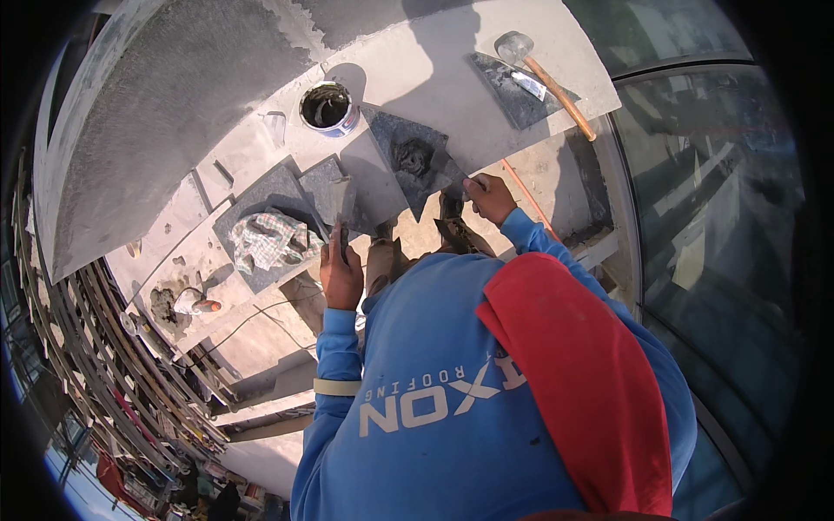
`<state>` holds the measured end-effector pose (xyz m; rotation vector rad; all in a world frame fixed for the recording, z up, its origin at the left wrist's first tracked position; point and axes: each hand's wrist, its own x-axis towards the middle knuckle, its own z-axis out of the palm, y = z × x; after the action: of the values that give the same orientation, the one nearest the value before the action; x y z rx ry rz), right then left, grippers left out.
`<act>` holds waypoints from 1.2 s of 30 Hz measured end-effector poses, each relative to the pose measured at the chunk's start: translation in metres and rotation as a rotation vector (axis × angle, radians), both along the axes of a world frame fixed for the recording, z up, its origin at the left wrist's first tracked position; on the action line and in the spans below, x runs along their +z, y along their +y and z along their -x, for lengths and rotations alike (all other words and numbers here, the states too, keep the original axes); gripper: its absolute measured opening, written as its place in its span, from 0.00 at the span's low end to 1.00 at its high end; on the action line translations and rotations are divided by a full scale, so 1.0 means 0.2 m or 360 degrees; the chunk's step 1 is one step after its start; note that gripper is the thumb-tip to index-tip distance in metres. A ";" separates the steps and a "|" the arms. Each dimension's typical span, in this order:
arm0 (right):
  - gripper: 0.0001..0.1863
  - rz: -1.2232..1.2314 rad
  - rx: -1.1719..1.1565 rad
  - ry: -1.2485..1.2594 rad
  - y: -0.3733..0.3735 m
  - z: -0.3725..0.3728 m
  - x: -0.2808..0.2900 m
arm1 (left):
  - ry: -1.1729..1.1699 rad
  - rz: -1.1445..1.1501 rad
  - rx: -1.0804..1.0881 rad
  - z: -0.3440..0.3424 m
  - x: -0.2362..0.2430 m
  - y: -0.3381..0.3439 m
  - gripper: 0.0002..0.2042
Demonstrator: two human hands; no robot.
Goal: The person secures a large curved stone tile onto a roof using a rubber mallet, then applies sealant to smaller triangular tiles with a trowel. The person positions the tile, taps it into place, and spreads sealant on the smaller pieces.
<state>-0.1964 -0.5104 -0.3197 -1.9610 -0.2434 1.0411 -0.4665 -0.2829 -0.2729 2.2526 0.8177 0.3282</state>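
Observation:
My left hand (341, 278) is closed round the handle of a putty knife (342, 205), whose wide blade points away from me beside a small grey stone piece (321, 187). In my right hand (492, 200) is another putty knife (451, 176). Its blade reaches the dark grey paste (411, 156) heaped on a pointed dark stone offcut (389, 130). Beyond and left of that offcut stands an open can (329, 108) with dark paste inside. A checked cloth (271, 240) lies bunched on a square grey tile (276, 193) left of my left hand.
A mallet (556, 91) with a wooden handle rests partly on another dark offcut (512, 95) at the far right. An orange-handled tool (193, 303) lies by spilled mortar at left. Glass panels (721, 200) rise on the right; stacked poles (113, 365) lie left.

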 end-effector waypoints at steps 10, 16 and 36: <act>0.18 -0.0126 -0.0636 0.0256 0.12 0.65 -0.14 | -0.0033 0.0020 -0.0257 0.01 -0.03 0.26 0.25; 0.18 -0.0093 -0.0832 -0.0107 0.22 0.94 -0.26 | 0.0005 0.0134 -0.0535 0.04 -0.05 0.44 0.26; 0.19 0.0059 -0.0775 0.0241 0.28 0.26 -0.28 | -0.0006 0.0186 -0.0610 -0.02 -0.01 0.55 0.25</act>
<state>-0.2476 -0.4546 -0.3747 -1.8326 0.3254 0.8650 -0.4622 -0.1729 -0.2754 2.2370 0.3774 0.1013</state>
